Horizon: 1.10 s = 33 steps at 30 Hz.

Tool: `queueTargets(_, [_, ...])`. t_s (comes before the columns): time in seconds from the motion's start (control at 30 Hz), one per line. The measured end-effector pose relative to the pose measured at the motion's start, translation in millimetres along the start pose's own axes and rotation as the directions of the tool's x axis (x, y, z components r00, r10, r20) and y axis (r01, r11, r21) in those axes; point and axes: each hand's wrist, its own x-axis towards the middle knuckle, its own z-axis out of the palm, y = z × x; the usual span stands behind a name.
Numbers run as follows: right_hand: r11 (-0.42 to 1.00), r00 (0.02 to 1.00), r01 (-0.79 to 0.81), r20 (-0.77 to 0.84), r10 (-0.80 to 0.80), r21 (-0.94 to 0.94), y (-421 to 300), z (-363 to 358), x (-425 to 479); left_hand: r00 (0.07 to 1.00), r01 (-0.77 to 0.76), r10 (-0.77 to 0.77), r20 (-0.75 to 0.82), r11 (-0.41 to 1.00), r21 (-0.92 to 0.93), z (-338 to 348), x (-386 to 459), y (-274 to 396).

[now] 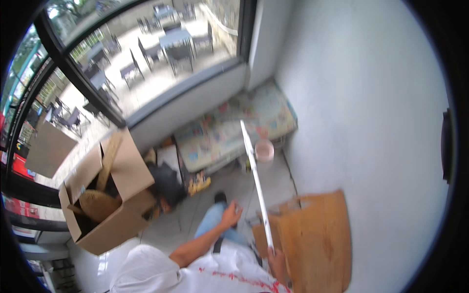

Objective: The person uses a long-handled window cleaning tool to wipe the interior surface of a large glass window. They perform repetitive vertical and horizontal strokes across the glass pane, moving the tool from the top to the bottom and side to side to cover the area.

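Note:
A long white pole (261, 194) is gripped near its lower end by my right hand (277, 260). It slants up and away, and its narrower far end overlaps the patterned mattress or pad (234, 128) in my view; whether they touch I cannot tell. In front of my body, above my jeans, my left hand (231, 215) is held with loosely curled, parted fingers and nothing in it. Beside the pole's upper part is a round pink container (264, 151), blurred. My left hand is apart from the pole.
On the left stands an open cardboard box (121, 227) holding a woven item (97, 205) and a wooden strip (109, 161). A black bag-like item (168, 183) and a yellow object (199, 184) lie by it. A wooden board (315, 238) is near the white wall (366, 110). Windows show outdoor tables (176, 38).

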Motion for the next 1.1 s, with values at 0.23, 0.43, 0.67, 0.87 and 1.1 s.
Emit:
queueTargets(0.23, [0.999,0.998,0.048,0.046,-0.047,-0.025,-44.0,1.9,69.6,0.980,0.033,-0.019,0.197,0.997,-0.068,-42.5,71.2,69.1])
queueTargets(0.43, [0.997,0.992,0.075,-0.103,-0.076,-0.006,-101.2,-7.4,107.0,0.919,-0.196,0.322,0.229,0.875,-0.442,-78.1,120.9,214.1])
queueTargets(0.67, [0.954,0.882,0.296,-0.394,-0.260,0.035,-118.9,-11.7,132.2,0.693,-0.713,0.702,-0.161,0.636,-0.296,-126.4,136.3,399.5])
queueTargets(0.87, [0.791,0.879,0.463,-0.321,-0.352,0.400,-255.3,-99.2,151.7,0.536,-0.844,0.682,-0.497,0.444,-0.302,-222.9,187.5,548.1])
queueTargets(1.1, [0.369,0.655,0.445,-0.015,-0.755,0.816,-346.0,-175.6,228.1,0.467,-0.883,0.666,-0.581,0.390,-0.262,-337.4,213.8,677.4])
